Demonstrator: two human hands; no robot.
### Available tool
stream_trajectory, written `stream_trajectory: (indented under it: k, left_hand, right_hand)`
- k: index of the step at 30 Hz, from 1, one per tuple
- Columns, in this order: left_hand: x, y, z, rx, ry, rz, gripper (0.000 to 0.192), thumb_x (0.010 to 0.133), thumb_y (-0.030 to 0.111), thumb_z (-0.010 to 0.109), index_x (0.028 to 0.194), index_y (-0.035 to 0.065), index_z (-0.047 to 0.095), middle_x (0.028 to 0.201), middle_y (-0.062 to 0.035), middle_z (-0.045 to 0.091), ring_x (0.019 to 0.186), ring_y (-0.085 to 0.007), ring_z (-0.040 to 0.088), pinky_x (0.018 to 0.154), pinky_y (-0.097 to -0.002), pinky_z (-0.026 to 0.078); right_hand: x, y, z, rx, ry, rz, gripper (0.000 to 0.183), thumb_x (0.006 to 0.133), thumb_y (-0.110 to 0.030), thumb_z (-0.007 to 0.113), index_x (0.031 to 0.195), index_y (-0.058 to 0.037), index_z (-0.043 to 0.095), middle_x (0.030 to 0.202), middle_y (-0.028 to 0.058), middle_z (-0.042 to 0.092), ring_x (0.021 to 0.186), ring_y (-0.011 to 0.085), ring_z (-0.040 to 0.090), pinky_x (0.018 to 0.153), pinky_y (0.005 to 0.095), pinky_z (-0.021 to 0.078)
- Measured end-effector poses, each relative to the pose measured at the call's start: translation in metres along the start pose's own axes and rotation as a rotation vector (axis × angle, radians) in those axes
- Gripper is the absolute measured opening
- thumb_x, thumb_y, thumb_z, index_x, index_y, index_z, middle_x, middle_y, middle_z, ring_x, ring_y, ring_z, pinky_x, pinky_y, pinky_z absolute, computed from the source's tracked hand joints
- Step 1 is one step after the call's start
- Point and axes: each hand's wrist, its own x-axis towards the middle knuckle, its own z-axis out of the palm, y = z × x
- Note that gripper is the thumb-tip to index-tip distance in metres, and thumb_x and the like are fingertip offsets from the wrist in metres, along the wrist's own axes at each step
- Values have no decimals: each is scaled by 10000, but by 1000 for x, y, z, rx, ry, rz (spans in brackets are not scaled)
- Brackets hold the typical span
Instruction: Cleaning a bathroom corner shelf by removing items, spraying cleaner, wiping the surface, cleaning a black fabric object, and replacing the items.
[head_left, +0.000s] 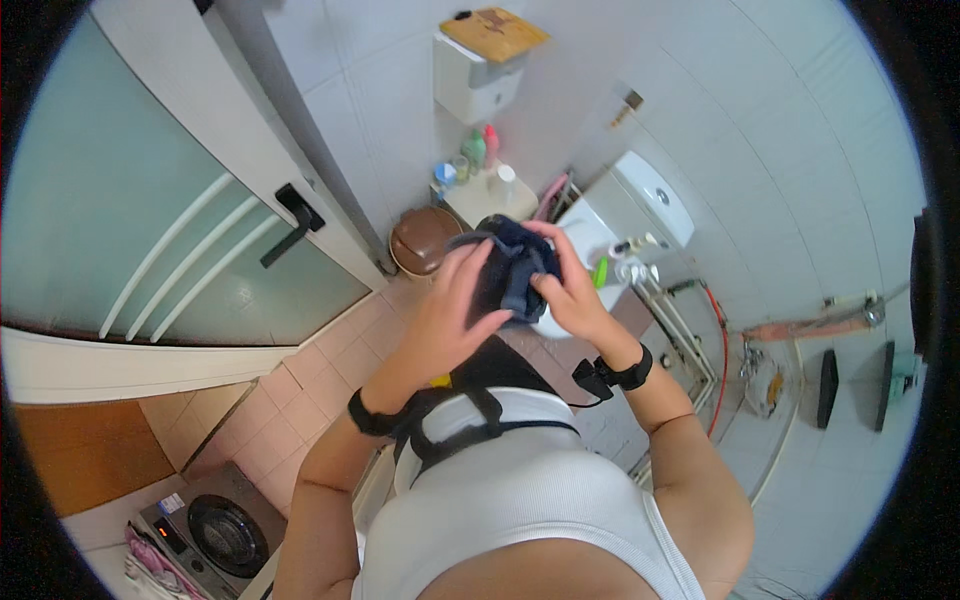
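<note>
A bunched dark blue cloth (521, 274) is held up in front of my waist, above the floor. My right hand (574, 289) grips its right side, with the thumb bent onto the front. At the left edge of the cloth, my left hand (454, 319) is slightly blurred. Its fingers lie along a greyish band at the top and its thumb reaches to the lower edge, with cloth between. Folds hide the far side of the cloth, so its exact kind is unclear. Black straps circle both wrists.
Beyond the cloth stand a white toilet (649, 199), a brown lidded bin (426, 241) and a small stand (487, 199) carrying several bottles. A frosted-glass door (157, 202) is at left. A washing machine (217, 529) sits lower left. A shower hose (721, 375) hangs at right.
</note>
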Motion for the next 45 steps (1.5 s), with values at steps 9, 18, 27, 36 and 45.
stream_trajectory:
  k: [9,18,27,36,45]
  left_hand:
    - [-12,5,53,-285,143,-31,659,823,24,613,1416,7,327,1371,-174,386,1077,-242,537,915,-363,453]
    - [23,61,133,-158,-98,93,256,742,9,728,954,-2,585,900,-105,585,847,-235,571,771,-313,453]
    - [48,157,289,-178,-348,342,258,713,-65,679,934,10,567,975,-132,593,912,-305,555,813,-365,448]
    - [34,230,448,-412,-831,286,292,795,-55,609,1065,13,519,1079,-157,594,1023,-300,561,931,-353,423]
    - [59,265,564,-518,-1547,-177,311,881,105,602,1171,-4,582,1117,-86,622,1021,-182,576,916,-301,445]
  right_hand:
    - [-76,3,-27,189,235,136,494,712,49,369,1191,13,479,1118,70,532,1067,135,507,974,264,381]
    - [-161,7,-96,233,406,152,464,693,59,356,1131,1,499,1054,67,551,973,121,531,910,253,416]
    - [-311,5,-198,341,712,173,478,718,60,402,1189,0,458,1120,69,549,1055,137,535,947,263,404]
    - [-449,2,-256,318,961,253,573,803,-26,526,1362,-20,400,1202,104,565,1107,163,554,982,306,431]
    - [-522,20,-288,280,1352,338,546,743,31,540,1278,-13,444,1023,81,599,910,114,573,813,255,474]
